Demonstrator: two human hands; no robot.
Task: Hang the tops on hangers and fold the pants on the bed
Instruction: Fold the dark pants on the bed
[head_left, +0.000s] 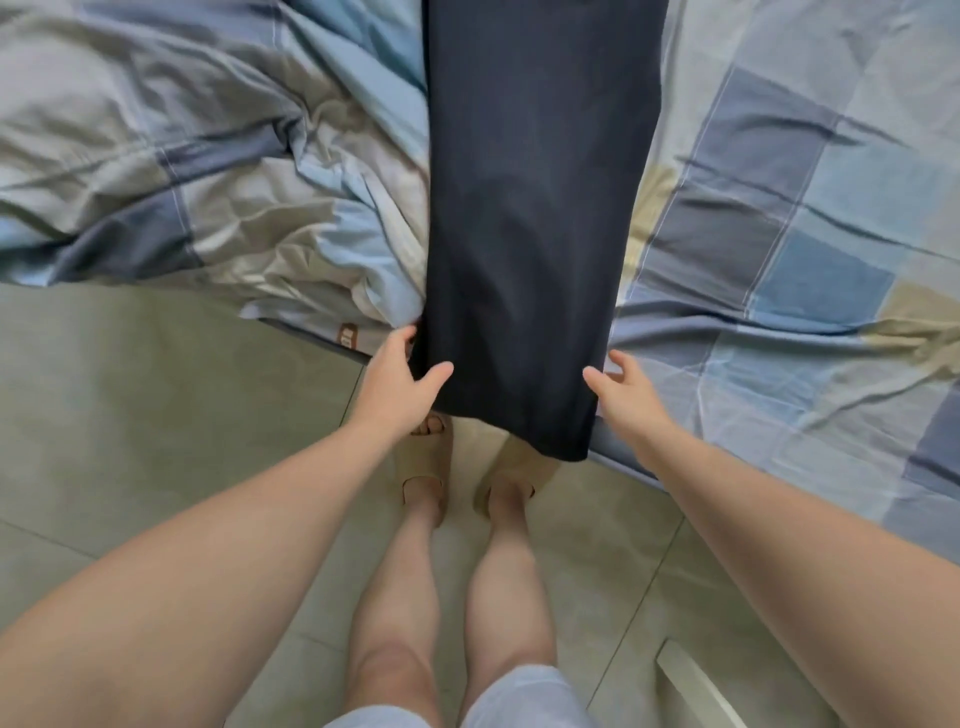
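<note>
The step in hand is folding the pants, not hanging tops. The dark blue pants (530, 234) lie long and flat on the bed (805, 260), stretching straight away from both hands. Their near end hangs off the bed's edge, above the person's sandals (423, 467). The left hand (397, 387) is at the left side of that hanging end. Its thumb lies on top of the cloth and its fingers go round the edge, so it looks like it is pinching the pants. The cloth hides part of the fingers, so I can't be sure how tight the hold is. The right hand (626, 395) is just beside the right side of the same end, fingers spread loose and holding nothing. A crumpled checked cover (182, 156) lies beyond the left hand. I think the next move needs the right hand to take its side too, level with the left. Then both hands should lift the end and carry it away from the body, over the rest of the pants, keeping the edges lined up.
</note>
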